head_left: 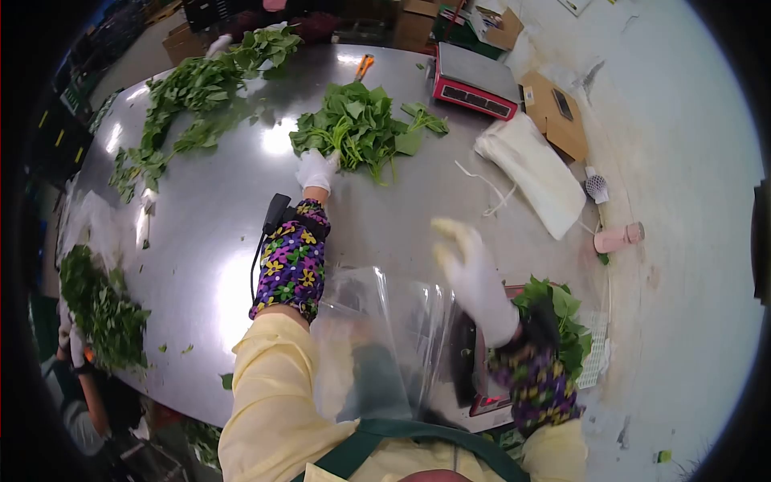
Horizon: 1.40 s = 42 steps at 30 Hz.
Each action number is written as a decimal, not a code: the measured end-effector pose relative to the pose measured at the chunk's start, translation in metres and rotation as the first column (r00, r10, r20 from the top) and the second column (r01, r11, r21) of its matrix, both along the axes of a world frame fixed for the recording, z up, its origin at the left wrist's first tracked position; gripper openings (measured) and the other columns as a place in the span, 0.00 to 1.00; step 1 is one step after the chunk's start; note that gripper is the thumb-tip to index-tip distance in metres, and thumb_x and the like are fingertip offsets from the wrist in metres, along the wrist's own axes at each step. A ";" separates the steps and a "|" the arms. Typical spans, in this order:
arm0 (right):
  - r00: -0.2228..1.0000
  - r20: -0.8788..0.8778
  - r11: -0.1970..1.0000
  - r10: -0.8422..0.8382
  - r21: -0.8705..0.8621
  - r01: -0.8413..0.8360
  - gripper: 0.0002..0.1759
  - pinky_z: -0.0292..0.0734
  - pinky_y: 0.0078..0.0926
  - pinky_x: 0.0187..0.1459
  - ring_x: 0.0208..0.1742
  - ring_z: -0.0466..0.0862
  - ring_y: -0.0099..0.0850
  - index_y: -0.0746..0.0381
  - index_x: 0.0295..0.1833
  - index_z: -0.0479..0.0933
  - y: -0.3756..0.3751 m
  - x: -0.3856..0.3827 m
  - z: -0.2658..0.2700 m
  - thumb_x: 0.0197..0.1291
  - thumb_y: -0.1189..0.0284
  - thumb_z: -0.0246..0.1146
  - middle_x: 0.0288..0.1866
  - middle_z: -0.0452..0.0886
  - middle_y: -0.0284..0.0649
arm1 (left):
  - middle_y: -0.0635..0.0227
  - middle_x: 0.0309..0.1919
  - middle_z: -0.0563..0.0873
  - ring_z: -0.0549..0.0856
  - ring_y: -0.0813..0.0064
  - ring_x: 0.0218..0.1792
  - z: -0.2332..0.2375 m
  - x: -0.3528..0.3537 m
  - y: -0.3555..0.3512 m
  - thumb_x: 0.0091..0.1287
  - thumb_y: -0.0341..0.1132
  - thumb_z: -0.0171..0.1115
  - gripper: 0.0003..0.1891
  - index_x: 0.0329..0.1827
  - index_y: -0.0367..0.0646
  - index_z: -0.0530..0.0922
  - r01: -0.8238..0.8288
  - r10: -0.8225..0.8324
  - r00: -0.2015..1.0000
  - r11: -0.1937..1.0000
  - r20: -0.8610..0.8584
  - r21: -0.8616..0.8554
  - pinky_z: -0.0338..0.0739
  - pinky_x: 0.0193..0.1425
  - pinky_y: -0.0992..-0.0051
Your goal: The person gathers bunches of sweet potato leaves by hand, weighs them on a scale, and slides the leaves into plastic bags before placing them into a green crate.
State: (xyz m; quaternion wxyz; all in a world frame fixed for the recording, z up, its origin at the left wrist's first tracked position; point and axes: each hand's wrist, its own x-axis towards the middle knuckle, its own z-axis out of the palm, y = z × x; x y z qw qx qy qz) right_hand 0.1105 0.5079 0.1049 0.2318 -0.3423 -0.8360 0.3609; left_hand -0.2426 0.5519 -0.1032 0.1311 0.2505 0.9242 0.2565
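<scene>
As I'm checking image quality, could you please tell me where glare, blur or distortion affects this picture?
Head view: white glare on the metal table; the right hand blurred, the left hand sharper; wide-angle distortion apparent, with dark corners.

Grey metal tabletop (205,213) gives passage between the long green leafy heap (193,90) and bunched green stems (353,120) at the white-gloved left hand (317,170); a red-sided grey scale (478,74) blocks the upper right.

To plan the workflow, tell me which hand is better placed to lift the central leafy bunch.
Probably the left hand: it is at the near edge of the leafy bunch, while the right hand is apart.
</scene>
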 end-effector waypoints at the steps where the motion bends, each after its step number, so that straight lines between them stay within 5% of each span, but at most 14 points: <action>1: 0.999 0.006 0.992 -0.034 -0.124 0.034 0.22 0.72 0.36 0.64 0.62 0.79 0.46 0.68 0.61 0.76 0.026 -0.019 -0.017 0.62 0.71 0.61 0.60 0.79 0.53 | 0.53 0.64 0.79 0.77 0.55 0.65 -0.003 -0.004 0.007 0.60 0.67 0.61 0.40 0.63 0.41 0.76 -0.004 0.003 1.000 0.999 -0.009 -0.049 0.75 0.63 0.56; 5: 0.989 0.069 0.930 -0.128 -0.339 0.144 0.27 0.71 0.33 0.64 0.64 0.78 0.43 0.72 0.64 0.73 0.115 -0.086 -0.094 0.64 0.66 0.60 0.65 0.77 0.54 | 0.52 0.56 0.84 0.79 0.55 0.62 0.012 -0.005 0.017 0.58 0.73 0.58 0.42 0.57 0.41 0.80 0.080 -0.076 0.996 0.993 0.050 -0.083 0.75 0.62 0.57; 7: 0.969 0.136 0.753 -0.205 -0.611 0.245 0.34 0.69 0.34 0.67 0.68 0.75 0.46 0.74 0.67 0.70 0.142 -0.114 -0.129 0.61 0.60 0.62 0.68 0.74 0.58 | 0.51 0.51 0.86 0.82 0.54 0.58 0.008 -0.006 0.018 0.58 0.74 0.58 0.42 0.56 0.41 0.81 0.074 -0.070 0.996 0.995 0.051 -0.062 0.76 0.60 0.57; 11: 0.956 0.134 0.758 -0.262 -0.584 0.290 0.41 0.67 0.35 0.68 0.69 0.74 0.48 0.74 0.70 0.66 0.172 -0.155 -0.199 0.58 0.56 0.63 0.68 0.73 0.61 | 0.49 0.46 0.87 0.85 0.50 0.51 -0.016 -0.007 0.033 0.57 0.70 0.62 0.39 0.54 0.40 0.80 0.205 -0.220 0.960 0.974 -0.175 -0.097 0.79 0.54 0.56; 13: 0.943 0.218 0.802 -0.250 -0.500 0.328 0.45 0.65 0.35 0.69 0.70 0.72 0.49 0.73 0.72 0.64 0.169 -0.170 -0.202 0.56 0.54 0.63 0.67 0.72 0.62 | 0.48 0.42 0.88 0.86 0.49 0.46 -0.025 0.005 0.041 0.60 0.61 0.66 0.32 0.52 0.39 0.80 0.056 -0.048 0.998 0.967 -0.038 0.247 0.79 0.52 0.58; 15: 0.906 0.336 0.896 -0.257 -0.268 0.354 0.41 0.77 0.34 0.55 0.55 0.80 0.36 0.71 0.74 0.60 0.160 -0.176 -0.205 0.61 0.61 0.63 0.63 0.76 0.51 | 0.49 0.41 0.88 0.87 0.50 0.44 -0.027 0.020 0.048 0.61 0.52 0.67 0.26 0.50 0.37 0.79 0.018 -0.057 0.991 0.952 0.118 0.306 0.79 0.51 0.61; 17: 0.997 0.052 0.717 -0.054 -0.693 0.075 0.36 0.77 0.25 0.51 0.52 0.81 0.31 0.73 0.72 0.63 0.151 -0.171 -0.206 0.60 0.70 0.62 0.60 0.78 0.49 | 0.46 0.42 0.87 0.85 0.45 0.47 -0.035 0.040 0.048 0.60 0.52 0.66 0.25 0.48 0.37 0.79 0.058 -0.166 0.960 0.904 0.223 0.423 0.79 0.52 0.57; 18: 0.984 0.033 0.689 -0.175 -0.710 0.146 0.29 0.77 0.23 0.46 0.45 0.80 0.27 0.73 0.68 0.69 0.143 -0.171 -0.206 0.59 0.78 0.60 0.52 0.81 0.44 | 0.45 0.42 0.87 0.85 0.45 0.47 -0.031 0.058 0.048 0.60 0.49 0.66 0.23 0.46 0.37 0.80 0.036 -0.145 0.959 0.914 0.243 0.403 0.78 0.53 0.58; 25: 0.970 0.058 0.801 -0.236 -0.554 0.228 0.21 0.73 0.23 0.34 0.31 0.77 0.25 0.73 0.58 0.77 0.078 -0.067 -0.189 0.60 0.74 0.60 0.37 0.83 0.39 | 0.44 0.46 0.86 0.84 0.44 0.49 -0.019 0.176 -0.007 0.60 0.43 0.64 0.22 0.51 0.36 0.78 -0.051 -0.180 0.869 0.894 0.461 0.446 0.77 0.54 0.57; 31: 0.904 0.289 0.818 -0.316 -0.400 0.414 0.24 0.78 0.33 0.48 0.44 0.85 0.40 0.73 0.55 0.79 0.040 -0.005 -0.190 0.58 0.66 0.64 0.45 0.85 0.52 | 0.48 0.45 0.86 0.85 0.46 0.47 -0.024 0.220 -0.047 0.58 0.44 0.65 0.24 0.54 0.38 0.79 -0.158 -0.100 0.827 0.903 0.553 0.400 0.78 0.53 0.56; 33: 0.793 0.388 0.882 -0.471 0.193 0.429 0.24 0.77 0.35 0.55 0.52 0.84 0.46 0.70 0.55 0.80 0.018 -0.005 -0.179 0.58 0.65 0.63 0.51 0.84 0.57 | 0.53 0.46 0.84 0.84 0.48 0.48 0.004 0.221 -0.052 0.58 0.47 0.65 0.24 0.55 0.43 0.80 -0.150 0.110 0.964 0.976 0.242 0.156 0.78 0.54 0.57; 38: 0.920 0.314 0.951 -0.235 -0.122 0.284 0.23 0.74 0.41 0.60 0.57 0.81 0.48 0.62 0.55 0.81 -0.020 0.003 -0.149 0.58 0.60 0.62 0.55 0.82 0.53 | 0.54 0.49 0.84 0.83 0.50 0.50 -0.003 0.214 -0.063 0.63 0.47 0.62 0.22 0.56 0.45 0.80 -0.118 0.090 0.977 0.983 0.194 0.137 0.77 0.56 0.58; 40: 0.938 0.295 0.955 -0.183 -0.172 0.241 0.20 0.75 0.40 0.58 0.56 0.81 0.47 0.59 0.53 0.82 -0.030 0.003 -0.142 0.59 0.61 0.61 0.54 0.82 0.51 | 0.51 0.48 0.85 0.84 0.50 0.51 -0.032 0.208 -0.061 0.65 0.46 0.60 0.21 0.55 0.41 0.80 0.045 -0.103 0.992 0.832 0.074 0.553 0.78 0.55 0.58; 42: 0.947 0.275 0.954 -0.168 -0.195 0.227 0.19 0.75 0.40 0.58 0.55 0.82 0.47 0.60 0.53 0.82 -0.036 0.004 -0.146 0.59 0.62 0.61 0.53 0.83 0.51 | 0.49 0.48 0.86 0.84 0.49 0.50 -0.029 0.207 -0.060 0.66 0.45 0.60 0.20 0.53 0.39 0.81 -0.083 -0.014 0.982 0.866 0.191 0.493 0.78 0.55 0.58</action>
